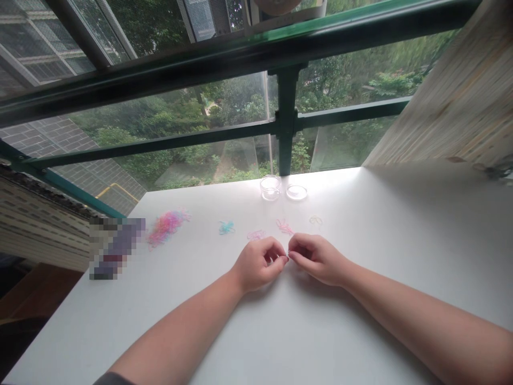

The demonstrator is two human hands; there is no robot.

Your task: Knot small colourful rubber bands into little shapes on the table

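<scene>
A person's left hand (261, 262) and right hand (318, 259) are meeting above a white tabletop (256, 331), fingers pressing together in tip pinches; whatever they may be gripping is too small to identify. Pink bands (285, 226) are lying just beyond at twelve o'clock, lilac bands (256, 234) and blue bands (226, 228) at ten, pale bands (316, 220) at one. A multicoloured pile (166, 229) is spreading toward nine, while a clear jar (270, 188) and round lid (296, 192) are sitting near twelve, farther out.

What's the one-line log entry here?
left hand: pinched, near lilac loops | right hand: pinched, near pink loops | anything held: unclear | farther: clear container
</scene>
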